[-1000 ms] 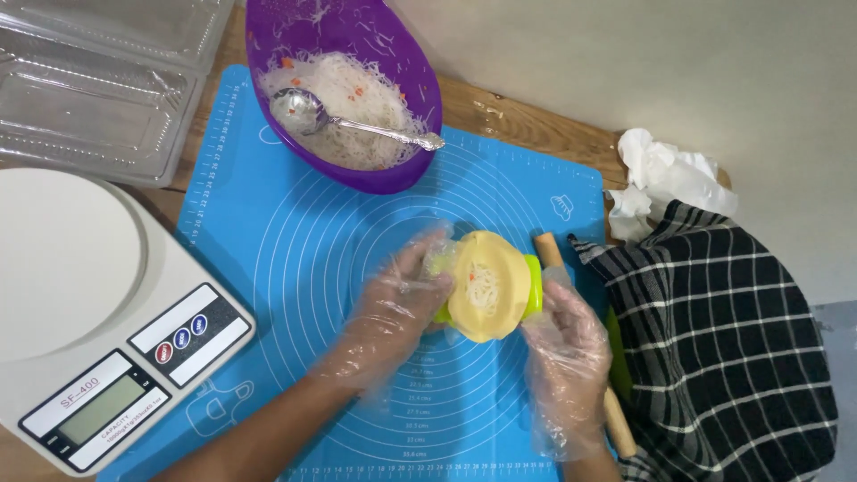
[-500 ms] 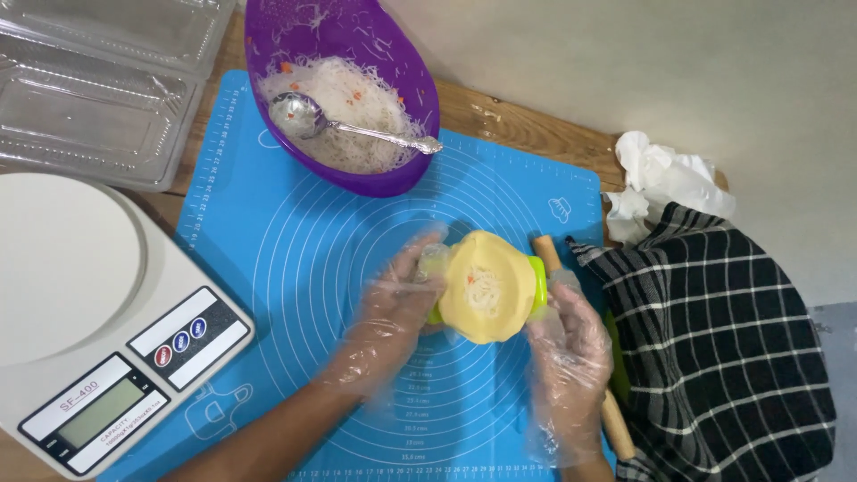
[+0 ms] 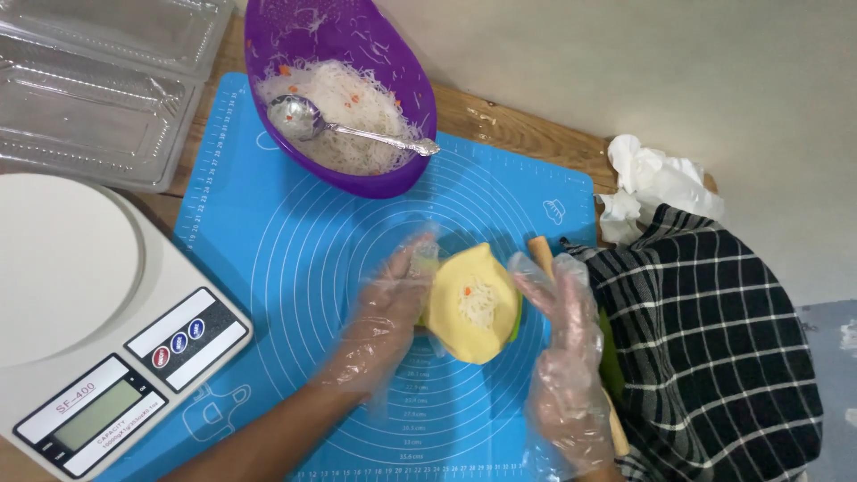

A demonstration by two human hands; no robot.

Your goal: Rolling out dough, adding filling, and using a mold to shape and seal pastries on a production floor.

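Both gloved hands bracket the green mould on the blue mat (image 3: 295, 268). Left hand (image 3: 379, 326) grips its left edge; right hand (image 3: 562, 348) rests flat-fingered against the right. The yellow dough round (image 3: 473, 303) lies open, filling placed, apparently unsealed. Beyond: purple bowl (image 3: 393, 174) of shredded filling with spoon (image 3: 303, 116).

Seen from the dough round (image 3: 473, 303) at the middle of the blue mat (image 3: 295, 268), bare mat lies open from seven to ten o'clock, up to the scale (image 3: 98, 312). At eleven to twelve the purple bowl (image 3: 344, 94) with its spoon (image 3: 348, 129) blocks the far edge, with clear plastic trays (image 3: 98, 80) beyond at ten. From two to five o'clock the checked cloth (image 3: 714, 357), the white tissue (image 3: 652, 183) and a wooden rolling pin (image 3: 541, 250) crowd close; the gloved left hand (image 3: 384, 326) and right hand (image 3: 562, 357) flank the dough.
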